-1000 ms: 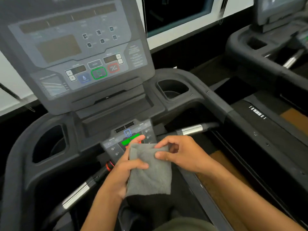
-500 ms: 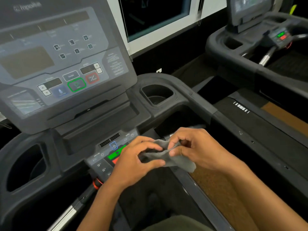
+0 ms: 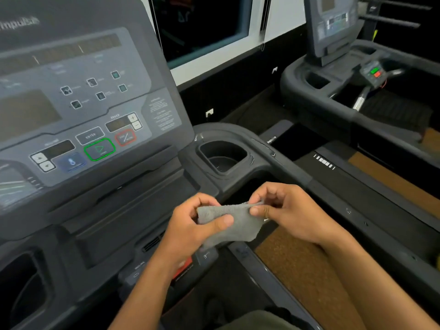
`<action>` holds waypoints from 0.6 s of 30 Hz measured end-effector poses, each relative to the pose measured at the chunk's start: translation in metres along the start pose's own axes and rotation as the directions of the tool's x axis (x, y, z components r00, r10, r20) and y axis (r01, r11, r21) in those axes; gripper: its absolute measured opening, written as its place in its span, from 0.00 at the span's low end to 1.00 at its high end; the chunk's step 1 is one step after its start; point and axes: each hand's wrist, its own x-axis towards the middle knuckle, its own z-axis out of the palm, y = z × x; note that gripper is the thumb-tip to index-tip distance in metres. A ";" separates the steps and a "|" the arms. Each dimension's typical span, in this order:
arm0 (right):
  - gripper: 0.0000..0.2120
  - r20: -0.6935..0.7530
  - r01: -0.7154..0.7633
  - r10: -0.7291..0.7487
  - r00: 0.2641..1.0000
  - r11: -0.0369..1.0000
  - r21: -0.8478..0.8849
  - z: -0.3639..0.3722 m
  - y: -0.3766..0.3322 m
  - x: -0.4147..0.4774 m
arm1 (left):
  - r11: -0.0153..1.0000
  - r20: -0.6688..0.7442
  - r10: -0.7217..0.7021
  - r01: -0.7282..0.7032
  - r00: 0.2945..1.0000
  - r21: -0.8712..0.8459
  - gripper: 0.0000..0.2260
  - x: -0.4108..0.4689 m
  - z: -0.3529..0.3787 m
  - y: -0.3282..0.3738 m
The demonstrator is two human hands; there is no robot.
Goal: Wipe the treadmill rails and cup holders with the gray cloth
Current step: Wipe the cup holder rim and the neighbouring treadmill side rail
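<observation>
A small folded gray cloth hangs in the air in front of the treadmill console, held by both hands. My left hand pinches its left edge between thumb and fingers. My right hand pinches the top right edge. The right cup holder is a dark open pocket just beyond my hands. The left cup holder shows at the lower left corner. The black right rail runs from the cup holder toward the lower right, under my right forearm.
The large gray console panel with buttons fills the upper left. A small control pad with a red strip lies under my left wrist. A second treadmill stands at the upper right. Brown floor shows between the machines.
The view has swung to the right, shifting the console left. The cloth went from hanging flat to bunched, and is now stretched between both hands closer to the right cup holder.
</observation>
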 end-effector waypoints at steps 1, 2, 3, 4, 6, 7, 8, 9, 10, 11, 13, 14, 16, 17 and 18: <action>0.04 -0.015 -0.002 0.003 1.000 0.999 0.045 0.002 0.001 0.004 | 0.986 0.040 -0.076 0.081 0.996 -0.144 0.18 0.004 -0.001 -0.002; 0.05 -0.023 -0.005 0.007 1.000 0.996 0.088 0.003 0.002 0.009 | 0.949 0.116 -0.144 0.170 0.983 -0.267 0.24 0.008 -0.002 -0.004; 0.06 -0.024 -0.007 0.010 1.000 0.993 0.115 0.005 0.003 0.013 | 0.902 0.208 -0.197 0.260 0.958 -0.345 0.29 0.011 -0.002 -0.008; 0.07 -0.020 -0.010 0.013 1.000 0.992 0.127 0.005 0.004 0.018 | 0.869 0.296 -0.229 0.332 0.927 -0.368 0.31 0.013 -0.001 -0.013; 0.09 0.002 -0.024 0.024 1.000 0.993 0.119 0.004 0.007 0.028 | 0.836 0.371 -0.282 0.416 0.885 -0.357 0.28 0.016 0.006 -0.019; 0.10 0.013 -0.030 0.028 1.000 0.994 0.107 0.002 0.010 0.034 | 0.824 0.366 -0.323 0.449 0.873 -0.345 0.25 0.017 0.009 -0.022; 0.11 0.023 -0.037 0.035 0.999 0.995 0.091 0.000 0.014 0.039 | 0.810 0.347 -0.362 0.476 0.865 -0.343 0.23 0.019 0.012 -0.022; 0.11 0.034 -0.045 0.043 0.999 0.997 0.068 -0.002 0.018 0.045 | 0.792 0.321 -0.391 0.493 0.862 -0.359 0.21 0.022 0.014 -0.022; 0.11 0.038 -0.053 0.051 0.998 0.998 0.034 -0.003 0.023 0.051 | 0.782 0.283 -0.411 0.494 0.867 -0.380 0.20 0.024 0.016 -0.020; 0.12 0.030 -0.059 0.059 0.998 0.998 -0.004 -0.004 0.030 0.058 | 0.780 0.220 -0.430 0.483 0.876 -0.398 0.18 0.030 0.016 -0.018; 0.13 -0.020 -0.073 0.072 0.997 0.996 -0.051 -0.007 0.044 0.074 | 0.827 0.007 -0.459 0.430 0.889 -0.362 0.15 0.043 0.016 -0.011; 0.13 -0.039 -0.079 0.077 0.996 0.996 -0.044 -0.010 0.050 0.083 | 0.869 -0.120 -0.441 0.389 0.889 -0.306 0.13 0.050 0.016 -0.007; 0.13 -0.045 -0.070 0.068 0.997 0.997 -0.033 -0.020 0.060 0.099 | 0.945 -0.363 -0.327 0.300 0.872 -0.130 0.09 0.065 0.019 0.001; 0.12 -0.038 -0.060 0.059 0.998 0.998 -0.037 -0.026 0.064 0.107 | 0.964 -0.476 -0.226 0.264 0.850 0.013 0.09 0.072 0.023 0.004; 0.11 -0.028 -0.050 0.049 0.998 0.998 -0.041 -0.033 0.067 0.114 | 0.943 -0.554 -0.094 0.252 0.827 0.216 0.11 0.079 0.030 0.004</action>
